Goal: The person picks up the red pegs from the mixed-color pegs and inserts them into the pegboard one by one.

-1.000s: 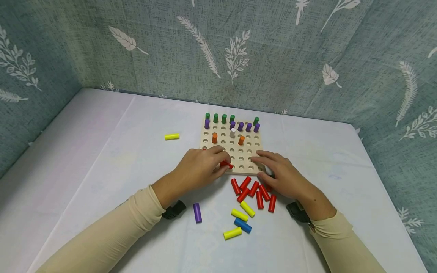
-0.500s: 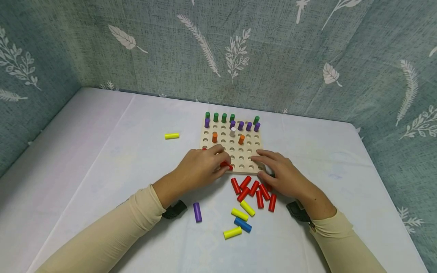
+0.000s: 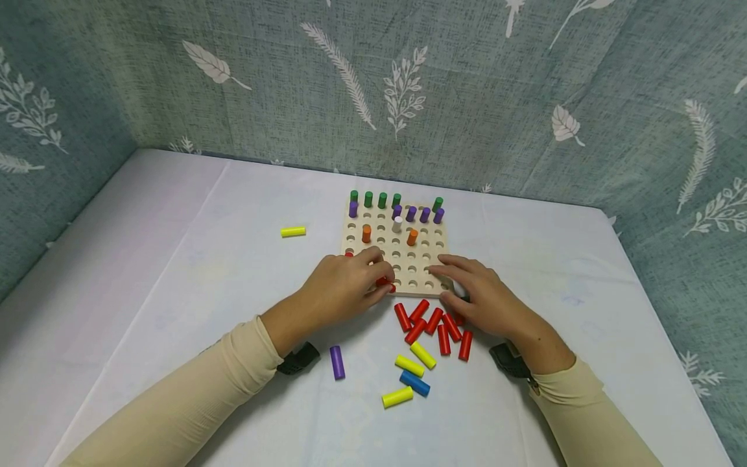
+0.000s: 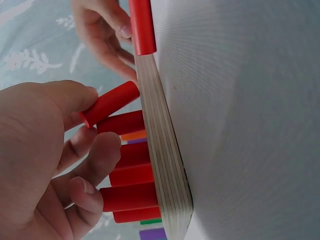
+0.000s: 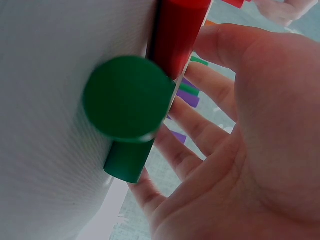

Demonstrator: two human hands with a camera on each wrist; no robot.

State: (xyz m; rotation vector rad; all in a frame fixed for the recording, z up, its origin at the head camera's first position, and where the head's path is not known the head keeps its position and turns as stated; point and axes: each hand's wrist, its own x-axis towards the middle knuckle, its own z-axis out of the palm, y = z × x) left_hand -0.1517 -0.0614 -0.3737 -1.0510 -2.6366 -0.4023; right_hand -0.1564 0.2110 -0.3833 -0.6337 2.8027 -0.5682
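Observation:
A pale wooden pegboard (image 3: 419, 268) with rows of holes lies on the table. My left hand (image 3: 344, 285) is over its front left part. Between thumb and fingers it pinches a red peg (image 4: 111, 104), tilted, with its far end close to the board. Several other red pegs (image 4: 131, 197) stand in the board beside and below those fingers; the hand mostly covers them in the head view. My right hand (image 3: 481, 295) rests at the board's front right corner, fingers spread and relaxed, holding nothing. Two green pegs (image 5: 127, 97) lie under its palm side in the right wrist view.
Loose red pegs (image 3: 443, 340) lie in front of the board, with yellow pegs (image 3: 410, 366) and a blue peg (image 3: 415, 383) nearer. A purple peg (image 3: 337, 362) and a yellow peg (image 3: 293, 231) lie leftward. Green (image 3: 382, 200), purple (image 3: 411, 214), orange (image 3: 412, 237) and white pegs (image 3: 397, 224) stand in the board.
The red peg in my left hand has shifted its tilt slightly, its visible end moving a little left and down. My right hand has stayed in place.

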